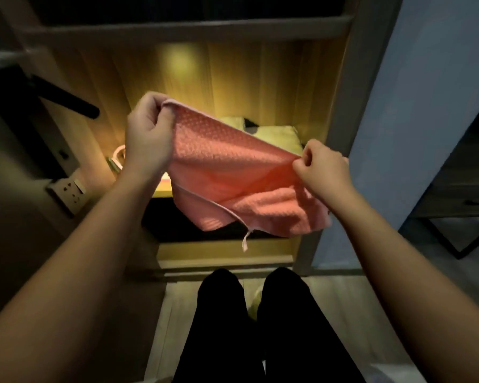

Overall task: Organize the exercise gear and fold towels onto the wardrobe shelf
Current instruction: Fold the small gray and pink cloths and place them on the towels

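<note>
Far left there's a wall socket (68, 190) on the side panel, and a dark bar (67, 99) sticks out above it. Next over, our left hand (148, 134) is raised in front of the lit wardrobe shelf (163, 192), thumb and curled fingers pinching the top left corner of the pink towel (233, 172). Something pale and curved peeks out behind that wrist, we can't tell what it is.

The towel is in the air, stretched between both hands and sloping down to the right. Its lower half sags in a loose fold over the dark gap under the shelf, and a little white loop tag (246, 240) dangles off the bottom edge. Behind it, further back on the shelf, sits a folded yellowish towel (277, 134).

On the right, our right hand (322, 168) sits lower than the left one, fingers curled in, pinching the towel's right edge. Our dark trousers (260, 327) are down at the bottom.
</note>
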Action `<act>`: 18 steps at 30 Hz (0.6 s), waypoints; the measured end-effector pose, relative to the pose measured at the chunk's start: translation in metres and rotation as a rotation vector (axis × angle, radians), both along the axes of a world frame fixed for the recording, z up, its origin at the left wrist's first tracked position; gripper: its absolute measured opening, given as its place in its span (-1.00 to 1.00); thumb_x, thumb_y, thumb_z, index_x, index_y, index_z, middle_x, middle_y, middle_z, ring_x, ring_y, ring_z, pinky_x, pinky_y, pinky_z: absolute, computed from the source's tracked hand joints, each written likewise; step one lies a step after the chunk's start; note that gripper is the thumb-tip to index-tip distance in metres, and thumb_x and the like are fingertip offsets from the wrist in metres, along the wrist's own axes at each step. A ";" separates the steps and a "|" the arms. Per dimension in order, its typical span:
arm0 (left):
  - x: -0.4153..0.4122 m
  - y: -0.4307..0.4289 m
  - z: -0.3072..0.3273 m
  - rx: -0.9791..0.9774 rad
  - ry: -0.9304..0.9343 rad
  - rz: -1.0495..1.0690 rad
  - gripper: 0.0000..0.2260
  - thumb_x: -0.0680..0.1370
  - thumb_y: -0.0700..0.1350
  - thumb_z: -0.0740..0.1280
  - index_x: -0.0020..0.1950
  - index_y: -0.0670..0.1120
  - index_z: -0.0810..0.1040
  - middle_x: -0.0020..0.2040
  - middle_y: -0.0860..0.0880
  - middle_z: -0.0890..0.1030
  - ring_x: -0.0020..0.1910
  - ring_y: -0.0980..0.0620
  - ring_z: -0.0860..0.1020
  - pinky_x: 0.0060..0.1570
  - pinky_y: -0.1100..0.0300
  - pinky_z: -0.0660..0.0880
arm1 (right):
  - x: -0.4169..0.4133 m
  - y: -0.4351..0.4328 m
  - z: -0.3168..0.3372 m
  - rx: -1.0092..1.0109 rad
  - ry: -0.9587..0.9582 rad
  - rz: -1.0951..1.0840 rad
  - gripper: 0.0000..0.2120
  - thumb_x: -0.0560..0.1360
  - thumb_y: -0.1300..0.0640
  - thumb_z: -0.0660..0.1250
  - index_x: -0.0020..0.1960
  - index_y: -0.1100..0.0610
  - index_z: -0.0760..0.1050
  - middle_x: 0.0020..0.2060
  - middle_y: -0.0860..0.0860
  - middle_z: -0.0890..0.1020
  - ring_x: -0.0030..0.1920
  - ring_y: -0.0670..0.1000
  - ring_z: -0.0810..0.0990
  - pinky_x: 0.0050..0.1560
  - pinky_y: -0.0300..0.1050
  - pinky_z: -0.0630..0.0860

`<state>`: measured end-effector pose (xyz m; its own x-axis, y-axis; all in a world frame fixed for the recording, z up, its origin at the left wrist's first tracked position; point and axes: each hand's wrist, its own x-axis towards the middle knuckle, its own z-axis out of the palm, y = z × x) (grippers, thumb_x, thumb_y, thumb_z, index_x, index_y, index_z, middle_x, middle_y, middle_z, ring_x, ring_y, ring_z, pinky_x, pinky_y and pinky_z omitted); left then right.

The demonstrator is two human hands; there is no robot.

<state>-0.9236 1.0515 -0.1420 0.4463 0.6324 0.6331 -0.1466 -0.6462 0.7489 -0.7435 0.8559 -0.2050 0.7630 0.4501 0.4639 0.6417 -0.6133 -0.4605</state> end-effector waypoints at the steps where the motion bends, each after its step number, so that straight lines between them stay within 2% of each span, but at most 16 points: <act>1: -0.001 0.003 0.010 -0.013 -0.020 0.007 -0.84 0.62 -0.14 0.19 -0.12 0.06 0.46 -0.18 0.11 0.50 -0.18 0.21 0.46 -0.21 0.30 0.40 | 0.002 -0.001 0.013 0.042 -0.029 0.018 -0.95 0.49 0.12 0.25 -0.13 0.09 0.42 -0.30 0.03 0.53 -0.11 0.24 0.55 -0.04 0.00 0.30; 4: 0.000 0.012 0.036 -0.105 -0.058 0.051 -0.82 0.64 -0.10 0.17 -0.12 0.07 0.49 -0.17 0.08 0.52 -0.19 0.16 0.50 -0.29 0.33 0.44 | 0.013 -0.005 0.043 0.000 -0.122 0.088 -0.85 0.55 0.22 0.23 0.05 0.16 0.56 -0.05 0.14 0.58 0.00 0.22 0.54 0.08 0.06 0.41; 7: 0.001 0.028 0.056 -0.161 -0.076 0.109 -0.78 0.63 -0.14 0.16 -0.17 0.06 0.47 -0.19 0.05 0.51 -0.18 0.06 0.51 -0.31 0.26 0.44 | 0.026 -0.010 0.061 -0.064 -0.136 0.060 -0.82 0.60 0.24 0.21 0.04 0.22 0.58 -0.08 0.11 0.46 -0.09 0.14 0.48 -0.10 -0.05 0.36; 11: 0.004 0.045 0.074 -0.217 -0.011 0.150 -0.78 0.64 -0.13 0.17 -0.18 0.04 0.47 -0.22 0.00 0.53 -0.20 0.01 0.53 -0.25 0.11 0.52 | 0.048 -0.020 0.095 0.096 -0.028 0.023 -0.85 0.61 0.20 0.20 -0.07 0.15 0.52 -0.15 0.09 0.56 -0.09 0.13 0.51 -0.10 -0.08 0.37; 15: 0.009 0.056 0.092 -0.231 -0.007 0.183 -0.82 0.64 -0.13 0.18 -0.12 -0.01 0.51 -0.16 -0.03 0.57 -0.14 -0.03 0.58 -0.19 0.08 0.58 | 0.069 -0.026 0.139 0.250 -0.021 0.014 -0.81 0.54 0.04 0.36 -0.10 0.17 0.61 -0.19 0.08 0.62 -0.09 0.09 0.54 -0.10 -0.13 0.38; 18: 0.018 0.061 0.113 -0.224 -0.021 0.193 -0.86 0.66 -0.11 0.18 -0.01 -0.03 0.52 -0.12 -0.02 0.57 -0.08 -0.02 0.59 -0.20 0.13 0.58 | 0.080 -0.024 0.172 0.404 0.020 0.050 -0.91 0.54 0.16 0.33 -0.05 0.14 0.61 -0.09 0.13 0.66 -0.05 0.11 0.60 0.02 -0.02 0.53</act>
